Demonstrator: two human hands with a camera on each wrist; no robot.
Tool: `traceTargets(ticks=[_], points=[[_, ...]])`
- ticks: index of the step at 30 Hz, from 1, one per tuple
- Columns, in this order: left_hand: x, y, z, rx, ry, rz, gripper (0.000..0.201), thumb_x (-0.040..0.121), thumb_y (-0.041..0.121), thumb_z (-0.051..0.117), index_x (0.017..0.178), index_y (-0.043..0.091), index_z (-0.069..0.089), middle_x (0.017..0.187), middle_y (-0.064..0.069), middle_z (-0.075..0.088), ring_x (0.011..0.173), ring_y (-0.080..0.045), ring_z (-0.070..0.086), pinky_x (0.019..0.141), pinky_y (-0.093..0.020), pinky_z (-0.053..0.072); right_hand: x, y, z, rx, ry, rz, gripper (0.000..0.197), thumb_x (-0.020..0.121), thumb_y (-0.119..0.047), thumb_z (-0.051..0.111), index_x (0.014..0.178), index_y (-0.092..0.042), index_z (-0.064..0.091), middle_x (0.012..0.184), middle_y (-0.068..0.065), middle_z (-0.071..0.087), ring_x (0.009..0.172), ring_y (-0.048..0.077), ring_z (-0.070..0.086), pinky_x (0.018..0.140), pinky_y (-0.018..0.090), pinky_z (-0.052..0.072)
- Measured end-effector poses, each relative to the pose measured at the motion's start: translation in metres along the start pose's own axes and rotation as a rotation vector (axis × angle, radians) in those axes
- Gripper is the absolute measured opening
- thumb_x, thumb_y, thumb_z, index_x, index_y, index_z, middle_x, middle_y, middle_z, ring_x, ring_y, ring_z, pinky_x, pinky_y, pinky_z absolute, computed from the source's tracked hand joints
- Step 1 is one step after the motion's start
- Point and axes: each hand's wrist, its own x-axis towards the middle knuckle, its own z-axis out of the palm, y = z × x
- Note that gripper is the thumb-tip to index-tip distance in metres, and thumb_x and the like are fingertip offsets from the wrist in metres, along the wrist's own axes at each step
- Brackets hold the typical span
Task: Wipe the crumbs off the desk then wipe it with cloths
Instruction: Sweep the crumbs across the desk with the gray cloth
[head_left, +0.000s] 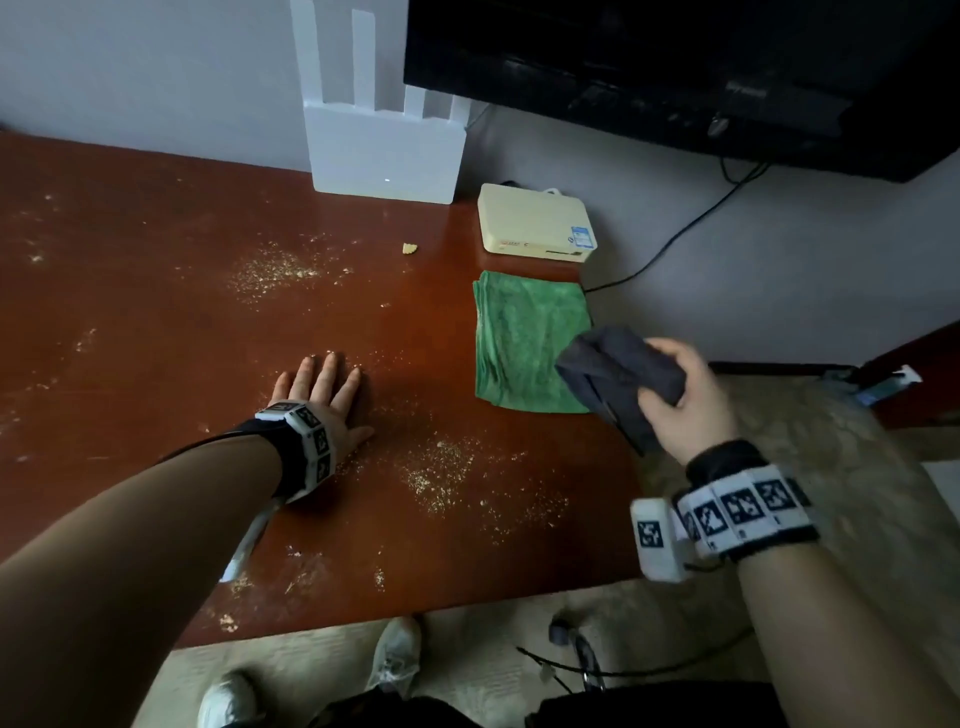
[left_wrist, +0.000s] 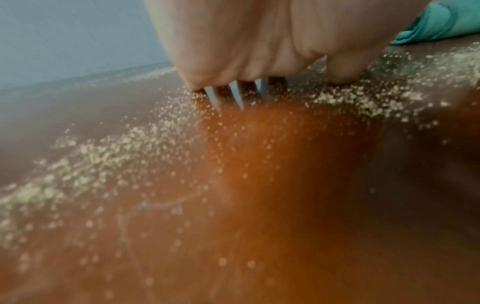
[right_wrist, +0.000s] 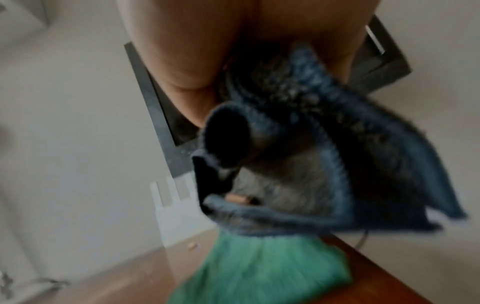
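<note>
The reddish-brown desk (head_left: 156, 322) is strewn with pale crumbs (head_left: 436, 473), thickest in a patch near the front and another further back (head_left: 270, 273). A biscuit piece (head_left: 410, 249) lies near the back. My left hand (head_left: 319, 395) lies flat on the desk, fingers straight, with crumbs (left_wrist: 98, 156) around the fingertips (left_wrist: 197, 82). My right hand (head_left: 680, 395) grips a bunched dark grey cloth (head_left: 618, 374) in the air over the desk's right edge; it hangs in folds (right_wrist: 298, 164). A folded green cloth (head_left: 524, 338) lies on the desk just beneath and left of it (right_wrist: 259, 271).
A white router (head_left: 384, 140) stands at the back against the wall. A cream box (head_left: 535, 223) sits behind the green cloth. A black screen (head_left: 675, 73) hangs above, with a cable (head_left: 675, 239) running down. Carpet and my shoes (head_left: 395, 660) show below the desk's front edge.
</note>
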Motion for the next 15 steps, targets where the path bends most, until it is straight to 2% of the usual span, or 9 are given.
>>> traceTargets(ticks=[2,3,7,9,11,13,15], points=[[-0.003,0.001,-0.002,-0.015,0.011,0.008,0.077,0.091,0.059,0.032,0.149,0.028,-0.009,0.156,-0.003,-0.019,0.144,-0.026,-0.013,0.119,-0.041,-0.001,-0.025,0.021,0.006,-0.145,0.051,0.036,0.048,0.079,0.0,0.06,0.125,-0.009,0.052,0.121,0.016,0.056,0.111,0.03,0.054,0.089,0.031,0.042],[-0.005,0.0,-0.003,-0.025,0.008,0.02,0.078,0.091,0.058,0.035,0.149,0.028,-0.008,0.156,-0.003,-0.018,0.144,-0.027,-0.012,0.118,-0.041,-0.001,-0.037,0.032,0.013,-0.193,0.025,0.087,0.049,0.079,-0.002,0.061,0.126,-0.009,0.051,0.126,0.018,0.051,0.114,0.033,0.051,0.092,0.034,0.042],[-0.017,-0.006,-0.002,-0.017,-0.038,0.1,0.08,0.091,0.055,0.04,0.148,0.028,-0.01,0.155,-0.003,-0.02,0.144,-0.027,-0.014,0.118,-0.041,-0.001,-0.078,0.053,0.061,-0.352,-0.294,0.325,0.054,0.083,-0.024,0.066,0.131,-0.016,0.042,0.146,0.011,0.024,0.132,0.031,0.035,0.106,0.036,0.034],[-0.023,-0.011,0.006,0.005,-0.034,0.143,0.078,0.092,0.056,0.036,0.148,0.03,-0.011,0.155,-0.003,-0.021,0.144,-0.026,-0.015,0.119,-0.041,-0.002,-0.085,0.055,0.082,-0.378,-0.272,0.392,0.062,0.084,-0.036,0.063,0.135,-0.019,0.032,0.148,0.01,0.025,0.133,0.031,0.034,0.105,0.039,0.037],[-0.029,-0.017,0.015,0.027,-0.022,0.177,0.075,0.092,0.058,0.031,0.147,0.032,-0.011,0.155,-0.002,-0.022,0.144,-0.025,-0.015,0.119,-0.041,-0.003,-0.084,0.049,0.093,-0.357,-0.183,0.486,0.071,0.086,-0.045,0.057,0.141,-0.023,0.019,0.149,0.01,0.027,0.132,0.031,0.036,0.104,0.044,0.039],[-0.033,-0.024,0.021,0.052,-0.022,0.201,0.074,0.092,0.059,0.029,0.147,0.033,-0.012,0.155,-0.002,-0.022,0.144,-0.024,-0.016,0.119,-0.042,-0.004,-0.08,0.043,0.098,-0.365,-0.135,0.556,0.077,0.088,-0.046,0.052,0.147,-0.025,0.007,0.152,0.01,0.022,0.136,0.031,0.029,0.107,0.046,0.035],[-0.037,-0.03,0.025,0.078,-0.028,0.211,0.074,0.092,0.059,0.029,0.147,0.033,-0.013,0.155,-0.001,-0.023,0.144,-0.023,-0.016,0.119,-0.041,-0.005,-0.08,0.032,0.101,-0.401,-0.151,0.556,0.075,0.092,-0.041,0.049,0.149,-0.022,0.005,0.154,0.009,0.015,0.14,0.03,0.02,0.11,0.044,0.03]])
